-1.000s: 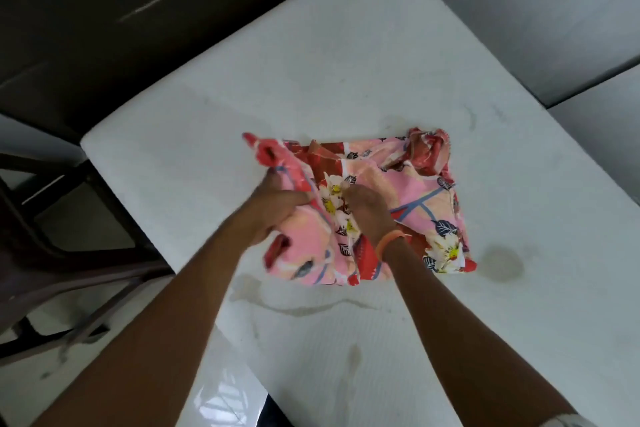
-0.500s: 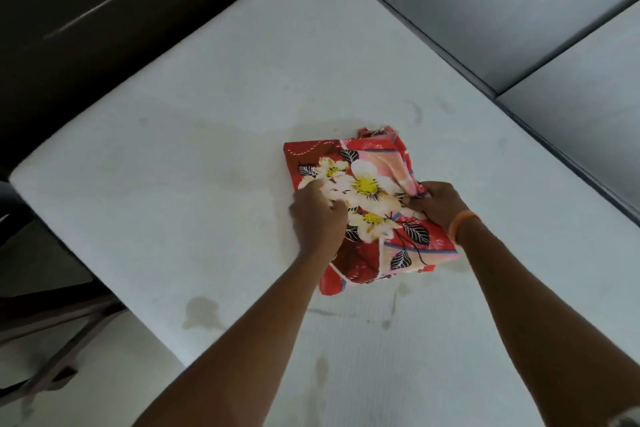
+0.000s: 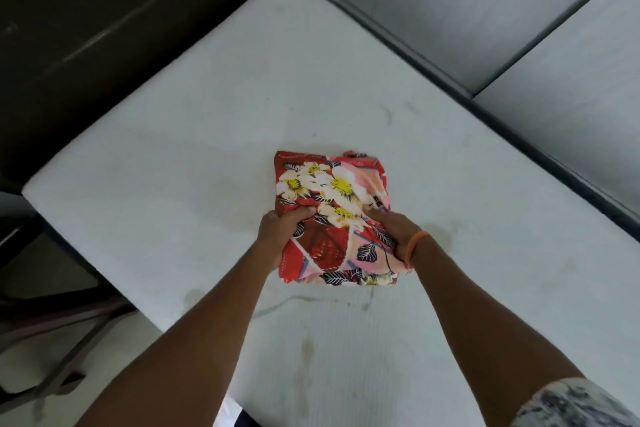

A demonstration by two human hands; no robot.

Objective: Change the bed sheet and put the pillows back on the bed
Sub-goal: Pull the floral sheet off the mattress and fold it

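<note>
At the centre of the frame we have the folded floral sheet (image 3: 332,215) lying on the bare mattress (image 3: 173,163) (stained, no cover yet). Our left hand (image 3: 280,232) and right hand (image 3: 398,236) each grip a near edge of it, fingers curled into the cloth, probably to unfold it.

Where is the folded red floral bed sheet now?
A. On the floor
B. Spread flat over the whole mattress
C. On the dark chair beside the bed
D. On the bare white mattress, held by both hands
D: the folded red floral bed sheet lies on the bare white mattress, with the left hand and right hand gripping its near edge.
</note>
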